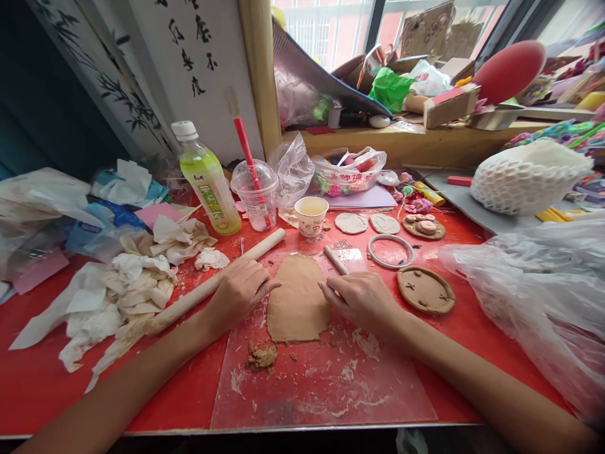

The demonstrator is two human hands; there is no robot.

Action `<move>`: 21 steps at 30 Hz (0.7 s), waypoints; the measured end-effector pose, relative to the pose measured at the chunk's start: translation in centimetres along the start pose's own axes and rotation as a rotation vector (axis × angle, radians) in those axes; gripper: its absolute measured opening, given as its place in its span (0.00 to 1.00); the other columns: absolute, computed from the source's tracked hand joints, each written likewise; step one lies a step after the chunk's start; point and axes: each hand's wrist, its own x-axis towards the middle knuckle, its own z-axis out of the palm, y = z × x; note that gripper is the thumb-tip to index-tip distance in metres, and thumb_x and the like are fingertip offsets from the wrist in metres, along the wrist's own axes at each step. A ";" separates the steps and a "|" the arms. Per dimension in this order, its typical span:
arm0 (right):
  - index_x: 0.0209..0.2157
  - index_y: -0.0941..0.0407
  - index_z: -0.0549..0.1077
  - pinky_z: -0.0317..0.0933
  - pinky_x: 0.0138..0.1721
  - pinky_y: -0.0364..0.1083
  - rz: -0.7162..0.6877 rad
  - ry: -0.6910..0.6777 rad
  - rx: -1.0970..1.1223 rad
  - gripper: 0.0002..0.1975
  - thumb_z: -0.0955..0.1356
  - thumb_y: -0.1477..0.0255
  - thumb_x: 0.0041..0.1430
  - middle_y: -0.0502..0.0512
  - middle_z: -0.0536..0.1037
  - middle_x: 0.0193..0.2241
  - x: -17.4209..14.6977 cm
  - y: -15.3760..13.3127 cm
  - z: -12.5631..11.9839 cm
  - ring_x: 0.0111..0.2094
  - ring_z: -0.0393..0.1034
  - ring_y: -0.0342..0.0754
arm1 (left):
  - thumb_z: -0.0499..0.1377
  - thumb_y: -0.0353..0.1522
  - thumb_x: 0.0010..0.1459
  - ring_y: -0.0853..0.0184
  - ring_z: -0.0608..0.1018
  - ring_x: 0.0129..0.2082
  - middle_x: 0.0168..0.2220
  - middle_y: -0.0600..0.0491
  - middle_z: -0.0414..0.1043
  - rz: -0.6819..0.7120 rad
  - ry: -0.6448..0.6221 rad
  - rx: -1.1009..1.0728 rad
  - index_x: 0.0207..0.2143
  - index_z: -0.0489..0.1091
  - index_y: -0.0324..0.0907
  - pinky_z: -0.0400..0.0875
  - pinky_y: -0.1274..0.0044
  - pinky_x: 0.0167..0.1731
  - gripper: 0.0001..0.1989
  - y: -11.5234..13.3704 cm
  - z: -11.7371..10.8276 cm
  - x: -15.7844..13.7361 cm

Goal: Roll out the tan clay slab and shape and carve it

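Observation:
A flat slab of brown clay (297, 299) lies on a clear sheet (321, 391) between my hands. My left hand (241, 293) is at the slab's left edge, fingers curled under and thumb tip at the clay. Just behind that hand runs a long wooden rolling pin (258, 249), lying diagonally. At the right edge, my right hand (362, 296) has its fingers bent and its thumb tip close to the clay. A short grey rod (335, 260) meets its knuckles; whether it is held is hidden. A crumbly clay lump (262, 356) sits below the slab.
Crumpled tissues (127, 290) lie left. A drink bottle (208, 180), a lidded plastic cup (258, 195) and a paper cup (311, 217) stand behind. On the right are a ring (391, 252), a round clay plaque (425, 290) and plastic wrapping (520, 302).

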 end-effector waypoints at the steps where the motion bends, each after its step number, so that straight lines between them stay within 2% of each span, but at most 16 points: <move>1: 0.18 0.57 0.66 0.40 0.21 0.45 -0.001 0.001 0.003 0.19 0.58 0.71 0.61 0.49 0.68 0.13 0.0 0.0 0.0 0.14 0.55 0.39 | 0.52 0.35 0.62 0.71 0.62 0.25 0.23 0.55 0.60 -0.003 0.005 -0.008 0.24 0.59 0.39 0.60 0.77 0.28 0.14 0.0 0.0 0.0; 7: 0.18 0.57 0.66 0.40 0.22 0.45 -0.006 -0.002 0.018 0.19 0.58 0.71 0.62 0.49 0.68 0.13 -0.1 0.0 0.1 0.15 0.54 0.39 | 0.52 0.33 0.61 0.70 0.66 0.29 0.28 0.54 0.65 -0.034 -0.002 -0.136 0.31 0.63 0.39 0.63 0.76 0.32 0.07 0.0 0.1 0.1; 17: 0.17 0.58 0.66 0.41 0.23 0.44 0.029 -0.063 0.058 0.19 0.58 0.71 0.61 0.49 0.67 0.13 0.2 0.5 0.3 0.15 0.54 0.39 | 0.50 0.34 0.63 0.69 0.67 0.28 0.27 0.53 0.66 0.020 0.033 -0.073 0.29 0.62 0.39 0.63 0.75 0.31 0.10 0.8 0.6 -0.1; 21: 0.20 0.57 0.67 0.41 0.24 0.44 -0.161 -0.111 0.068 0.19 0.57 0.70 0.63 0.50 0.69 0.16 0.5 0.8 0.5 0.17 0.55 0.40 | 0.46 0.32 0.64 0.67 0.69 0.30 0.29 0.52 0.67 -0.048 0.021 -0.087 0.30 0.63 0.39 0.65 0.74 0.32 0.11 0.7 1.2 -0.3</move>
